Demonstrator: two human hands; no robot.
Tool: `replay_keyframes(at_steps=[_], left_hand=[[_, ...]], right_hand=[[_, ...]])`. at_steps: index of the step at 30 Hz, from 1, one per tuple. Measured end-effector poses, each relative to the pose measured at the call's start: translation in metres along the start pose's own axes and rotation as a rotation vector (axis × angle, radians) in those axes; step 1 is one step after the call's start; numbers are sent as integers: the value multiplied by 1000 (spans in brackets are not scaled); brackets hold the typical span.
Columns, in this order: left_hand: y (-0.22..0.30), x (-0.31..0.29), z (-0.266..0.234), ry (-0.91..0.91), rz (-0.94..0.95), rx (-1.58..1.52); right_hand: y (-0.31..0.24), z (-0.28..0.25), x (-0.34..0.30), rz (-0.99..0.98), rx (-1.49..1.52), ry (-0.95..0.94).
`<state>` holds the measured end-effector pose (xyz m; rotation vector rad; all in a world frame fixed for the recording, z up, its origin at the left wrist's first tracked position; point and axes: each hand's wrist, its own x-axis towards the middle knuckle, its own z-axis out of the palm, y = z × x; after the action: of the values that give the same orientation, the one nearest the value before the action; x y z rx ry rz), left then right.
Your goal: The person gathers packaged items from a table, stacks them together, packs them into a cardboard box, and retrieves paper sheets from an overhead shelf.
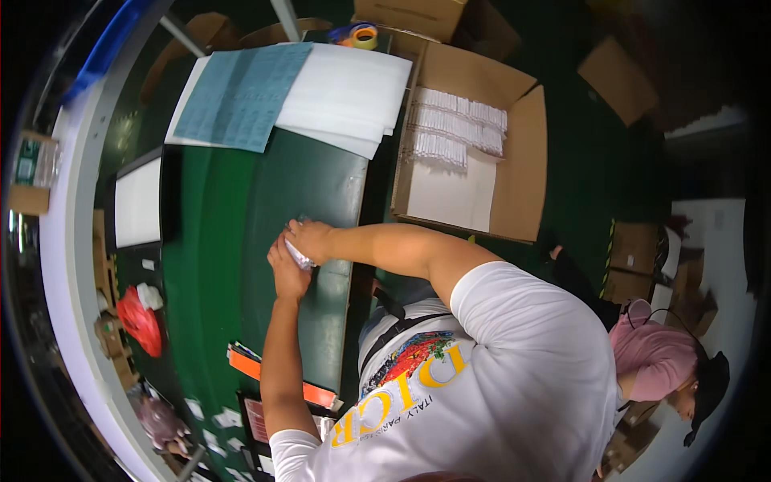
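Over the dark green table (329, 181), my two hands close together around a small bundle of thin white pieces (299, 254), which looks partly wrapped in clear plastic. My left hand (287, 269) wraps its lower left side. From above, my right hand (311, 240) grips the upper end, its fingers curled over it. Most of the bundle is hidden by the fingers. To the right of the table, an open cardboard box (526, 173) holds several rows of similar thin white packets (459, 120), with a bare white sheet at its near end.
Blue-green printed sheets (241, 96) and white foam sheets (349, 96) lie at the table's far end, beside a yellow tape roll (365, 36). Orange boxes (245, 363) are by my left forearm. A red plastic bag (140, 317) is at left. A person in pink (654, 353) is at right.
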<state>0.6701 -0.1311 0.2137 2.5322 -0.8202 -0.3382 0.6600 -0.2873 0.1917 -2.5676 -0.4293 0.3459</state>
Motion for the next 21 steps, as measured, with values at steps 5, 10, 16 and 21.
replay_keyframes(at_steps=[5, 10, 16, 21], left_hand=[[54, 5, -44, 74, 171, 45], [177, 63, -45, 149, 582, -81], [292, 124, 86, -136, 792, -372], [321, 147, 230, -386, 875, -469]], right_hand=[[-34, -77, -49, 59, -7, 186], [6, -185, -157, 269, 1, 215], [82, -206, -287, 763, 47, 279], [191, -124, -332, 977, 55, 191]])
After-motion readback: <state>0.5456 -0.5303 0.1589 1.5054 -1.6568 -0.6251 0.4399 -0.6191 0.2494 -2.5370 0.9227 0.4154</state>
